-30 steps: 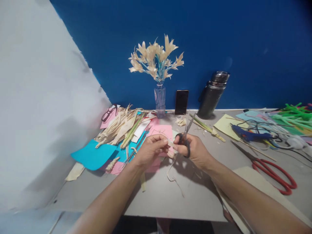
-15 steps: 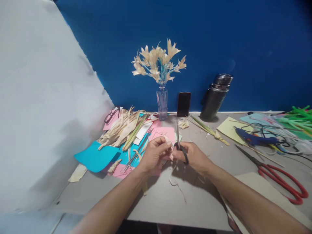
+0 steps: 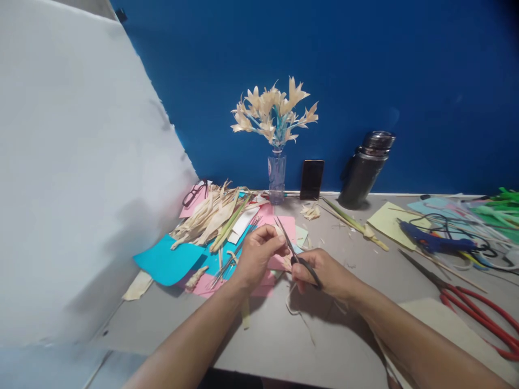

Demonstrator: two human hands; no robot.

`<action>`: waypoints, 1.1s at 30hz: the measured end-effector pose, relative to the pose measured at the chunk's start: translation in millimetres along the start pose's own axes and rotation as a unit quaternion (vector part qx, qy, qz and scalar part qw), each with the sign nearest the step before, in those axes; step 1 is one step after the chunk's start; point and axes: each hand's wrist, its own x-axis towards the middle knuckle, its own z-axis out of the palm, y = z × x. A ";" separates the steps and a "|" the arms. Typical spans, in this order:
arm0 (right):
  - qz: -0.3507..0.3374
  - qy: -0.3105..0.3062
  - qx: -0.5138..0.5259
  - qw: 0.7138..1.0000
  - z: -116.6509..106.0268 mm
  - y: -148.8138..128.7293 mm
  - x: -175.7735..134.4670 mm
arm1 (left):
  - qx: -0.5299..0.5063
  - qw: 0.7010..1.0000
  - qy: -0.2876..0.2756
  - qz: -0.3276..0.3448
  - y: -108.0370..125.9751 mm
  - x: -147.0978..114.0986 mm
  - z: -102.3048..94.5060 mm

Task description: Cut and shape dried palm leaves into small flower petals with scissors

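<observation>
My right hand [image 3: 324, 273] is closed round the black handles of a small pair of scissors [image 3: 299, 260]. Their blades point up and to the left, close to the fingertips of my left hand [image 3: 261, 254]. That hand is pinched on a small pale strip of dried husk [image 3: 279, 229], mostly covered by the fingers. Below the hands, a thin pale string [image 3: 292, 310] trails over the grey table [image 3: 259, 351]. To the left of my left hand lies a heap of dried corn husks [image 3: 211, 213] on coloured paper.
Dried-husk flowers [image 3: 270, 108] stand in a clear bottle [image 3: 277, 181] by the blue wall. Beside it are a phone [image 3: 312, 180] and a dark flask [image 3: 363, 172]. Large red-handled scissors [image 3: 474, 302], a blue glue gun [image 3: 438, 239] and green pipe cleaners [image 3: 500, 213] lie right. Blue paper [image 3: 168, 259] lies left.
The small scissors have tilted from nearly upright to leaning left, and my right hand has dropped slightly away from my left. The whole view has shifted, so the surroundings appear further right and lower.
</observation>
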 end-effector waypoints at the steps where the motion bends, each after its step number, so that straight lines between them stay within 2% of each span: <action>1: 0.000 0.001 0.006 1.000 0.3 -0.3 0.0 | -0.001 1.000 0.000 -0.001 0.3 -0.1 0.2; 7: 0.002 0.010 0.034 0.999 1.7 0.5 -0.4 | -0.002 1.000 0.005 -0.006 5.0 -0.4 2.7; 16: -0.001 0.008 0.063 0.998 2.8 -1.8 -1.5 | -0.006 1.000 -0.020 -0.001 5.1 -0.5 0.6; 18: -0.015 0.039 0.085 0.996 4.9 -2.8 -0.5 | 0.005 1.000 -0.023 0.000 1.9 -0.5 -0.7; 22: -0.028 0.186 0.155 0.970 7.1 -3.7 2.4 | 0.004 0.999 -0.038 -0.025 -5.8 -1.4 0.9; 24: -0.040 0.235 0.162 0.958 6.8 -3.6 3.5 | -0.025 0.997 -0.049 -0.059 -9.6 -2.7 4.3; 28: -0.048 0.258 0.155 0.952 5.3 -4.9 4.1 | -0.101 0.986 -0.042 -0.128 -15.0 -5.4 10.4; 33: -0.025 0.229 0.169 0.958 0.6 -7.0 2.6 | -0.130 0.976 -0.046 -0.169 -14.0 -5.0 9.3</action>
